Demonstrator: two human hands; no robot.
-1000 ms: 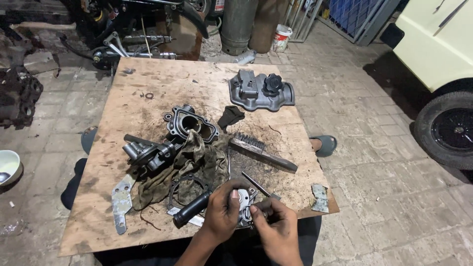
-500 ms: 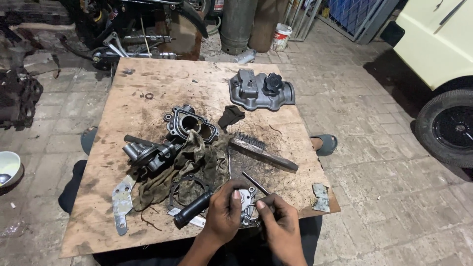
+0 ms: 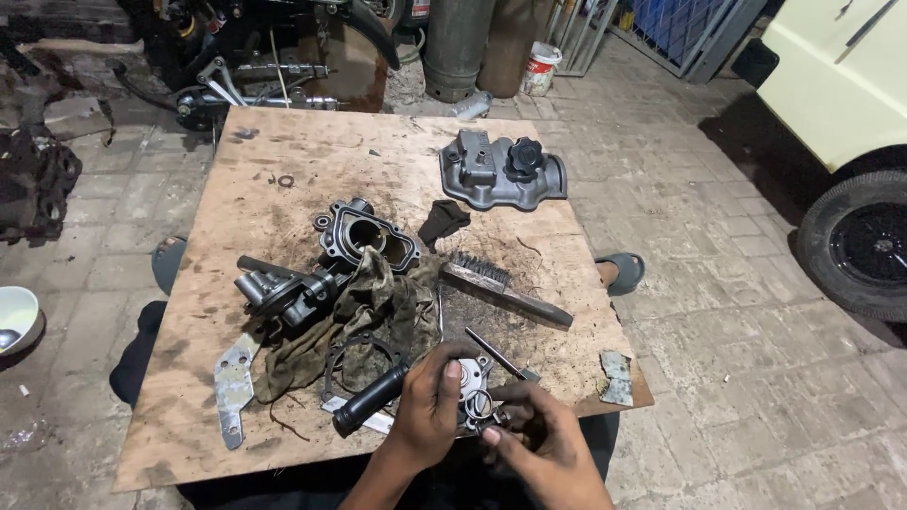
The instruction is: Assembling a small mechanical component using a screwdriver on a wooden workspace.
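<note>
On one plywood board [image 3: 283,151], two hands, left hand [image 3: 430,406] and right hand [image 3: 543,444], grip one metal part [image 3: 472,392].

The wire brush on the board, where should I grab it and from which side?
Probably by the bare wooden handle of the wire brush, the end toward the board's right edge. The bristles sit at the far-left end, near the rag. The handle lies flat and clear, so coming from above with the right hand looks simplest.

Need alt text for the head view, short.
Two bare hands, left hand and right hand, hold a small metal part over a plywood board. On the board lie a wire brush, a dirty rag and grey engine castings.
</note>
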